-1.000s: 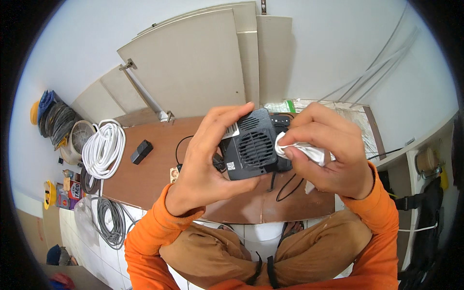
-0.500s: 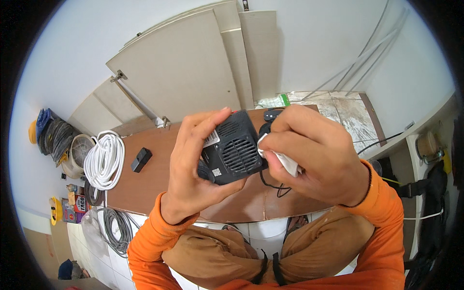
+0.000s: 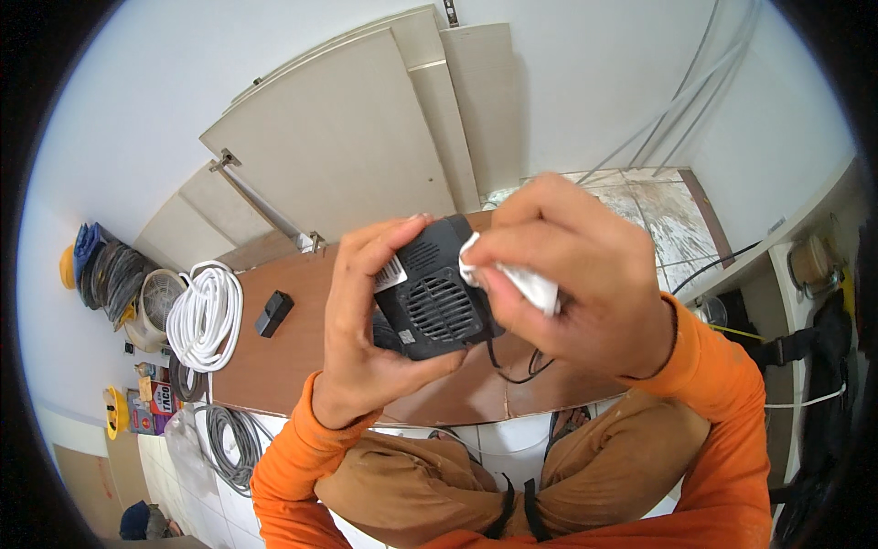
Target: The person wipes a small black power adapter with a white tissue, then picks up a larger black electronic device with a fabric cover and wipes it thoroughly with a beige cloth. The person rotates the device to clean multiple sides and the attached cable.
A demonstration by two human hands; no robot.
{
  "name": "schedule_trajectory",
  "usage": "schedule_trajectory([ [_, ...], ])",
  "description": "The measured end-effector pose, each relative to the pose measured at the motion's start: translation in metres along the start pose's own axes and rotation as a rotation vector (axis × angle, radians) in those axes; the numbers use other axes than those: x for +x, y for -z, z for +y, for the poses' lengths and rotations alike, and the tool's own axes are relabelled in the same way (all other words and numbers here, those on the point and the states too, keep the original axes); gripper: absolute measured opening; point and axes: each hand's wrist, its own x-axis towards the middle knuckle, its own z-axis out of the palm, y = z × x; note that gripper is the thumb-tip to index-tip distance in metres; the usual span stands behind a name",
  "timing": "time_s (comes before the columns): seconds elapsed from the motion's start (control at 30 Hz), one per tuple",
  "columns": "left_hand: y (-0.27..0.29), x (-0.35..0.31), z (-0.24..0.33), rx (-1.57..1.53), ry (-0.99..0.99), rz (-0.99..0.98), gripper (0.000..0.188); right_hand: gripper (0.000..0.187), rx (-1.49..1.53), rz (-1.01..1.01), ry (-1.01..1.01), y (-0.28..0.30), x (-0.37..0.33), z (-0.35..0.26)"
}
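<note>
My left hand (image 3: 361,320) is wrapped round a black box-shaped device (image 3: 444,306) with slotted vents and pale labels, holding it up above the brown board. In my right hand (image 3: 576,274) a crumpled white cloth or tissue (image 3: 530,285) is pinched between thumb and fingers. Its tip touches the upper right part of the device's vented face. A black cable (image 3: 521,373) shows below the device; where it joins is hidden. On the board to the left lies a small black block (image 3: 273,314).
The brown board (image 3: 283,375) lies before my knees. Coiled white hose (image 3: 206,316) and a grey cable coil (image 3: 230,448) are at the left. Pale panels (image 3: 338,128) lean on the wall behind. At the right stands a shelf unit (image 3: 782,284) with dark straps.
My right hand has moved left with the white cloth, from the device's right edge onto its vented face. The left hand still holds the device, slightly tilted differently.
</note>
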Motion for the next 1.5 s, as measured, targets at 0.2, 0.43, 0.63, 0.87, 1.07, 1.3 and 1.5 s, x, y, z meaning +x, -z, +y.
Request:
schedule_trajectory([
  [0.2,-0.003,0.001,0.0,-0.129,0.056,0.006,0.104,0.027,0.158,0.036,-0.063,-0.002,-0.001,0.003],
  [0.43,-0.004,-0.003,0.004,-0.208,0.134,-0.01,0.103,0.024,0.148,-0.01,-0.057,0.0,-0.002,-0.002],
  [0.63,-0.004,0.003,0.01,-0.212,0.046,-0.029,0.094,0.026,0.187,0.016,-0.05,0.0,0.003,0.0],
  [0.87,0.001,-0.004,0.006,-0.416,0.267,0.102,0.097,0.022,0.138,-0.131,0.017,0.006,0.001,-0.014],
  [1.07,-0.004,-0.001,0.008,-0.478,0.29,0.019,0.098,0.023,0.061,-0.051,-0.025,0.011,0.001,-0.008],
  [1.3,0.002,-0.001,0.016,-0.511,0.379,-0.027,0.101,0.024,-0.117,-0.157,0.13,0.017,0.003,-0.013],
  [1.5,0.005,-0.001,0.023,-0.325,0.44,0.055,0.086,0.025,-0.188,-0.255,0.175,0.016,0.001,-0.019],
])
